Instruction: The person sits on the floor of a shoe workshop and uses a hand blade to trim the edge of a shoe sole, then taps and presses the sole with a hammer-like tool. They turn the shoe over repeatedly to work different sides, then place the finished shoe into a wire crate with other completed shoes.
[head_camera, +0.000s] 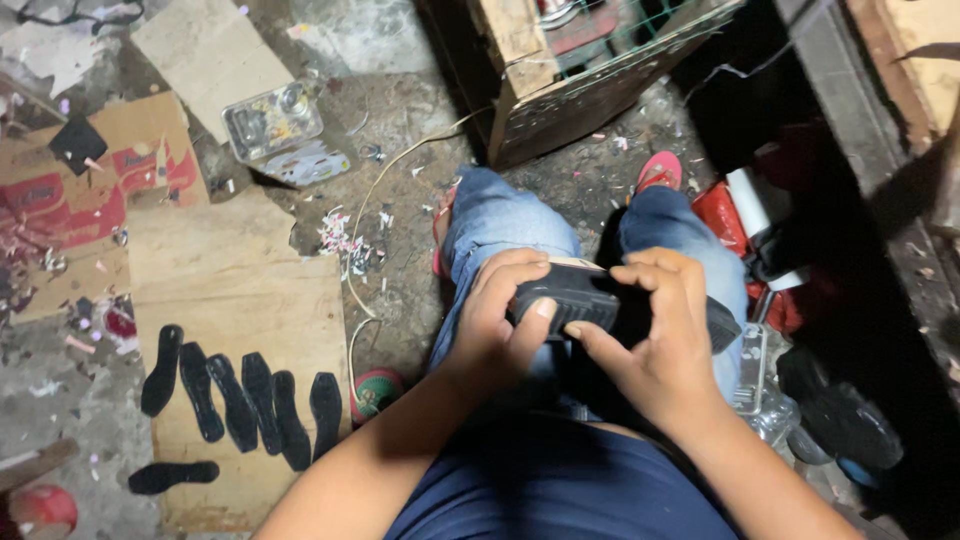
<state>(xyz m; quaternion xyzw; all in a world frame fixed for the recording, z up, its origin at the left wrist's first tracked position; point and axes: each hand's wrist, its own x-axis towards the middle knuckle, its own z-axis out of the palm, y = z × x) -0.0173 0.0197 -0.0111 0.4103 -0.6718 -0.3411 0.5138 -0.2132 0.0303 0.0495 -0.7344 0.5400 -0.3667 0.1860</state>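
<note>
Holding one black sole (590, 300) between two hands: one left hand (495, 325), one right hand (665, 345). Lying well to the left of the left hand, seven loose soles (236, 400): six standing in a row, one lying apart. Showing beyond the hands, two pink sandals (660, 170). Sitting beyond the left hand, one clear plastic box (272, 122).

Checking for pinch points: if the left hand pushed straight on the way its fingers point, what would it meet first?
The left hand points rightward along the black shoe sole; it would likely meet the right hand, gripping the same sole.
</note>
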